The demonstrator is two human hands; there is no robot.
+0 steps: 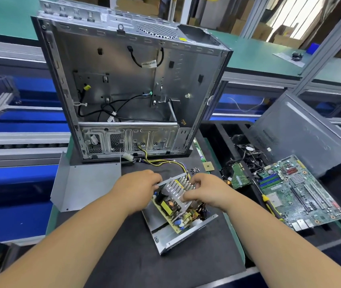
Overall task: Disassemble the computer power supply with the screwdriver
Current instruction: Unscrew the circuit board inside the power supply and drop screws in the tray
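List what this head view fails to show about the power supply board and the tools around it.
- Far end of the power supply board: covered by the left hand and right hand, fingers over the heatsink.
- Whether any board screws remain: hidden by components and hands.
- Screwdriver tip: too thin to make out against the motherboard.
- Loose screws: too small to count.

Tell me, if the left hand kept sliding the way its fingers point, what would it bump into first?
Probably the silver finned metal heatsink on the yellow-green power supply circuit board. The left hand points right at it, its fingertips seemingly already touching it. Beyond lies the right hand; depth is unclear.
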